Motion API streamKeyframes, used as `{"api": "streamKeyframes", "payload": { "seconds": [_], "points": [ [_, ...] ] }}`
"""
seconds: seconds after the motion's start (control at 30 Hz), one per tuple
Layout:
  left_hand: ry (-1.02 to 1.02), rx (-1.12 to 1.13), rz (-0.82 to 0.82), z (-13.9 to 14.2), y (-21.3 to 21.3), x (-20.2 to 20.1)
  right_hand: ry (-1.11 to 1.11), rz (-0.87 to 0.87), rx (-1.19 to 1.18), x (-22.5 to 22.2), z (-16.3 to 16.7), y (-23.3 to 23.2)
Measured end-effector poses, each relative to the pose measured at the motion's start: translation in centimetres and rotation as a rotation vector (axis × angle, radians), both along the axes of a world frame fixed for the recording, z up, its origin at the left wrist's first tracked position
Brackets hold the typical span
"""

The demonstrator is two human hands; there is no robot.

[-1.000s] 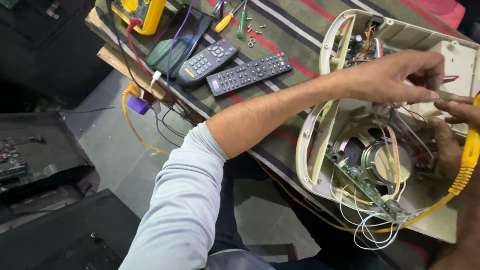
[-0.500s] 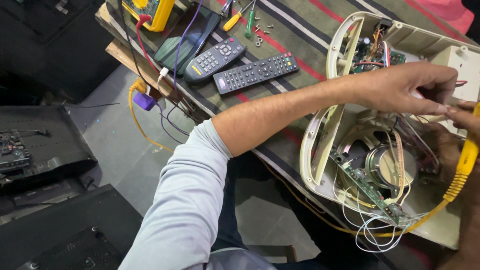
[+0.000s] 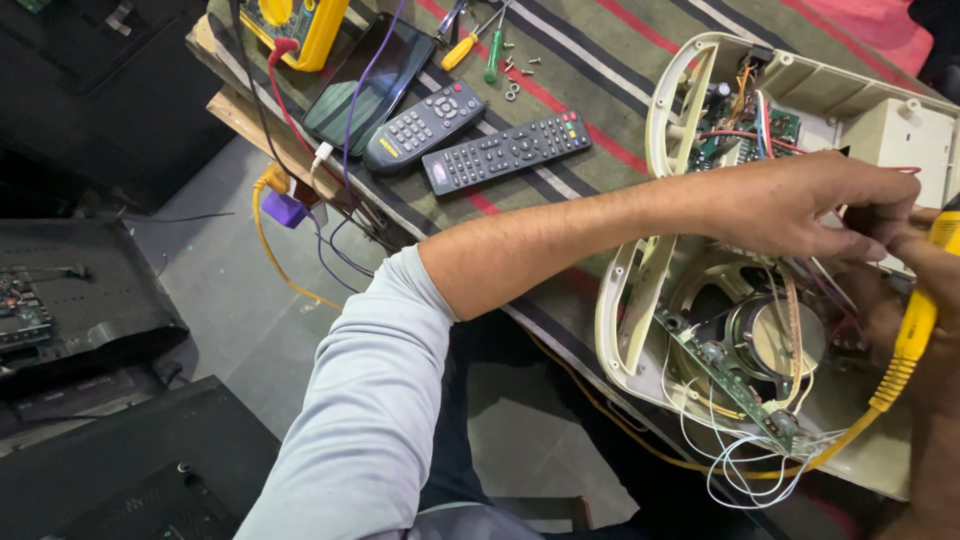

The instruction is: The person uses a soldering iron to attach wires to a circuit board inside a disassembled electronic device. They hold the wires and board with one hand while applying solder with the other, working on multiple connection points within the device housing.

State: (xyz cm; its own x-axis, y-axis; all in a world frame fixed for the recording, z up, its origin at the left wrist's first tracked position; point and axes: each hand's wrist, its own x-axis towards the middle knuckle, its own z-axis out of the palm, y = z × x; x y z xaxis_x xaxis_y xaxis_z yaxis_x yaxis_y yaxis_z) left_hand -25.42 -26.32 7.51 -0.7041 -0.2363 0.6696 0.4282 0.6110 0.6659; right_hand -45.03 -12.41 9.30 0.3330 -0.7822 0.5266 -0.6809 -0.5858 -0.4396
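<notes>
An open cream speaker casing [image 3: 620,330] lies on a striped cloth [image 3: 600,60], showing a round speaker driver [image 3: 785,335], a long circuit board [image 3: 730,385] and loose white wires [image 3: 740,470]. My left hand [image 3: 800,200] reaches across the casing with its fingertips pinched on a thin wire near the right wall. My right hand [image 3: 925,270], partly cut off at the frame edge, grips a yellow-handled tool [image 3: 915,320] whose yellow cord curves under the casing. The fingertips of both hands meet above the driver.
Two dark remote controls [image 3: 425,125] [image 3: 505,152], a phone [image 3: 365,85], a yellow multimeter [image 3: 300,25], two screwdrivers [image 3: 458,50] and small screws [image 3: 515,70] lie at the table's far left. Cables hang over the edge. Black screen panels [image 3: 70,310] rest on the floor.
Both hands have sunk slightly lower over the casing and stay pinched together. The view has shifted a little; nothing on the table has moved.
</notes>
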Motion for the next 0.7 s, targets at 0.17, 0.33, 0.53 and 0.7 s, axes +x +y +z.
{"api": "streamKeyframes", "payload": {
  "seconds": [0.17, 0.33, 0.53, 0.7],
  "points": [
    [0.037, -0.038, 0.064, 0.3, 0.4, 0.3, 0.019, 0.016, -0.048, 0.4, 0.2, -0.1],
    [0.047, -0.058, 0.103, 0.3, 0.3, 0.3, -0.337, -0.093, 0.24, 0.2, 0.4, 0.3],
    [0.026, -0.006, 0.094, 0.9, 0.5, 0.5, -0.001, -0.022, -0.073, -0.9, -1.1, 0.1],
    [-0.009, -0.075, 0.163, 1.7, 1.0, 1.5, -0.441, -0.174, 0.322, 0.2, 0.8, 0.3]
  ]
}}
